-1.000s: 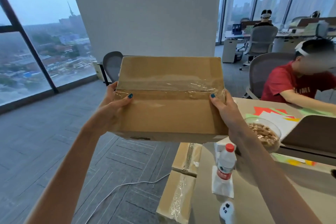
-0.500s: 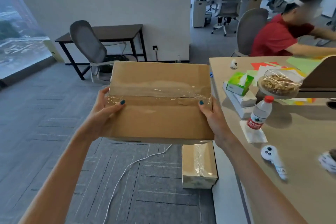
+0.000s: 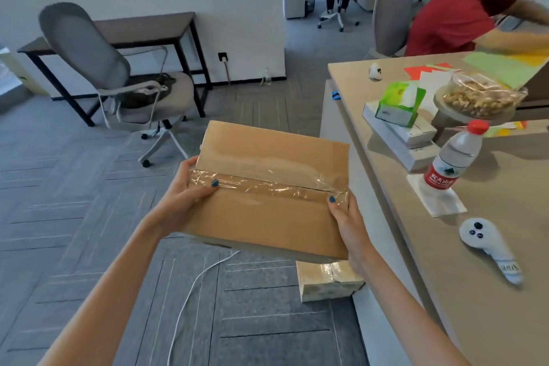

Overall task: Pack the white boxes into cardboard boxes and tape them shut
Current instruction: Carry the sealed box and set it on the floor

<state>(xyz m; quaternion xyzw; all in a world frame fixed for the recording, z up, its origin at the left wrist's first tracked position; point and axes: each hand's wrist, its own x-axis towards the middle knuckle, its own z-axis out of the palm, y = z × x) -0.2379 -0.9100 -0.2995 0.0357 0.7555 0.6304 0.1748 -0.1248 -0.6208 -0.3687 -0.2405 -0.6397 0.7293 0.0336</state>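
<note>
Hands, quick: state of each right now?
Left hand: grips the taped cardboard box at its left end.
Right hand: grips the same box at its right end.

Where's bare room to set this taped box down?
The left hand and right hand grip the cardboard box. Bare carpet lies left of the cable, toward the chair. The table is bare nearer than the controller. Crowded farther along: bottle, tissue box, nut bowl.

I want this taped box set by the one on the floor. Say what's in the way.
Nothing visible lies between the held box, gripped by the left hand and right hand, and the floor box just below. A white cable trails on carpet to its left, the desk on its right.
</note>
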